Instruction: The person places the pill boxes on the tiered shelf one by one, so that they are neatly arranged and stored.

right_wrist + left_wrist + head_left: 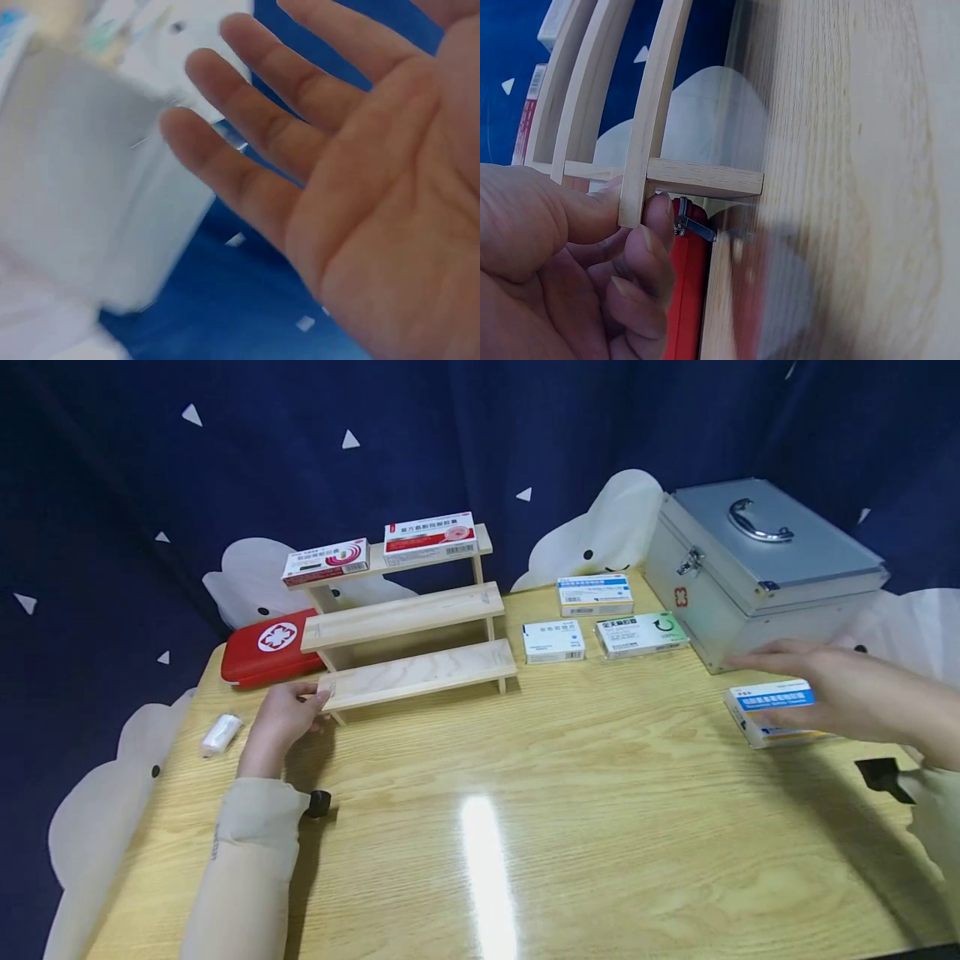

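Observation:
My left hand pinches the left end of the lowest board of a three-step wooden rack. In the left wrist view, the thumb lies on one side of that board and the curled fingers on the other. Two medicine boxes sit on the rack's top step: a red and white one and a wider one. My right hand has its fingers extended, and its palm looks bare in the right wrist view. It partly covers a blue and white medicine box on the table.
Three medicine boxes, a small white one, a green and white one and a blue one, lie right of the rack. Behind my right hand stands a silver metal case. A red zip pouch and a white roll are at left.

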`<state>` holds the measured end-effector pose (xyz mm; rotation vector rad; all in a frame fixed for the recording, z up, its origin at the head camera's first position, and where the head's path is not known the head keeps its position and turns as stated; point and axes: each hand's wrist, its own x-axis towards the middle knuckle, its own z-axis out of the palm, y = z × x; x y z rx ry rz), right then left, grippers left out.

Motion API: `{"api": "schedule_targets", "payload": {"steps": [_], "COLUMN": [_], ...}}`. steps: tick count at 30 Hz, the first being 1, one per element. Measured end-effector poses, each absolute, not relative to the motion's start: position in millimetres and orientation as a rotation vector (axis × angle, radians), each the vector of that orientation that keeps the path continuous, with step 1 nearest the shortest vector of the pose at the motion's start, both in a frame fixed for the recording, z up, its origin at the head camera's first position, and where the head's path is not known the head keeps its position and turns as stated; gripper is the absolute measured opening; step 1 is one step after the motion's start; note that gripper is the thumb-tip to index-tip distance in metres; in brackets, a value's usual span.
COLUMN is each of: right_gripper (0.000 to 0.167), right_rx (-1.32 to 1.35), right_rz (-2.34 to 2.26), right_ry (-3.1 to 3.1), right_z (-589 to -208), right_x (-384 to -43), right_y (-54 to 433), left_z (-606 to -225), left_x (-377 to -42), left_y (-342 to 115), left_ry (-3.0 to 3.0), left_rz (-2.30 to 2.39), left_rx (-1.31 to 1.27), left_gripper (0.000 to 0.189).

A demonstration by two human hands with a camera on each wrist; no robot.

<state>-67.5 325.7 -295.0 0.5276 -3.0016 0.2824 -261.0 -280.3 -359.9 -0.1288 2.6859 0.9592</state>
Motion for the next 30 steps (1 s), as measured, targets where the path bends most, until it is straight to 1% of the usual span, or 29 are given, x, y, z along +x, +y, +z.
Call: {"api": "schedule_targets", "payload": {"steps": [5,11,13,19,22,26,30], "right_gripper": [0.072,0.086,0.094,0.109,0.110,0.106,0.104], "right_rx": [0.299,0.252,0.225,0.155,0.190,0.219,0.133], "right_rz": [0.305,0.334,0.344,0.299,0.300,0.300,0.297], "right_ry": [-3.191,-3.228,-3.262,-3.340,-3.320,-3.312,-3.358], "right_z": [-320.5,-351.0,-358.3,-373.0,-378.0,-381.2,-382.4], "right_x": [-55.9,-57.3,-60.2,-67.7,-69.3,-71.8,-73.3], "right_y": [363.9,397.9,406.4,424.3,428.1,429.2,430.6], "left_z": [-358.9,-359.6,-360.5,-361.0,-360.9,-361.8,-361.0], "left_x": [-261.5,-262.7,-263.0,-262.4,-262.4,-262.2,-261.2], "left_y": [-282.7,-284.2,-284.3,-282.6,-281.4,-280.8,-280.1], "left_ry": [2.705,2.696,2.694,2.675,2.668,2.669,2.675], "left_rz": [0.956,0.961,0.959,0.941,0.942,0.946,0.953], "left_rx": [-0.118,-0.124,-0.122,-0.142,-0.156,-0.161,-0.161], "left_gripper": [0.051,0.050,0.051,0.053,0.053,0.053,0.052]}}
